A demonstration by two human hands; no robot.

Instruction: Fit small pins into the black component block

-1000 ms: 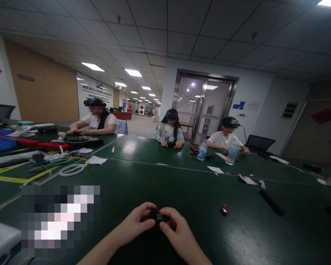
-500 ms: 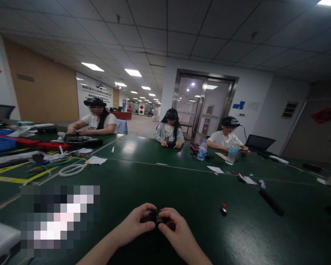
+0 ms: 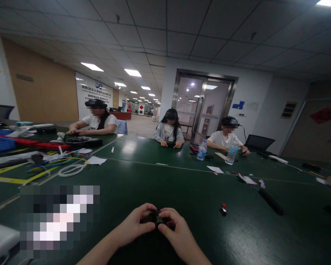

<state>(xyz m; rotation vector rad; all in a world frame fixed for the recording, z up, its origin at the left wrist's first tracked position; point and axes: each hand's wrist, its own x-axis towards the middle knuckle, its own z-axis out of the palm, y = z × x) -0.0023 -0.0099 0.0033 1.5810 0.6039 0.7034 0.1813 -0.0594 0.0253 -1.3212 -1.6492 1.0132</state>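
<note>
Near the front of the dark green table (image 3: 121, 198), my left hand (image 3: 138, 222) and my right hand (image 3: 173, 225) meet around a small black object (image 3: 157, 218). Fingers and thumbs of both hands close on it from either side, the thumbs towards me. Much of the object is covered by my fingers, and its kind cannot be made out. To the right of my right hand, apart from it, lies a small red and silver item (image 3: 223, 209).
Cables and a white coiled tube (image 3: 71, 170) lie at left, near a white case (image 3: 1, 241). Bottles (image 3: 202, 150), paper (image 3: 215, 169) and a black-handled tool (image 3: 270, 201) are at right. Three people (image 3: 168, 129) sit across the table. A blurred patch covers the front left.
My hands keep the same grip and place around the black object. The view has shifted very slightly. The person at far right has moved a hand a little.
</note>
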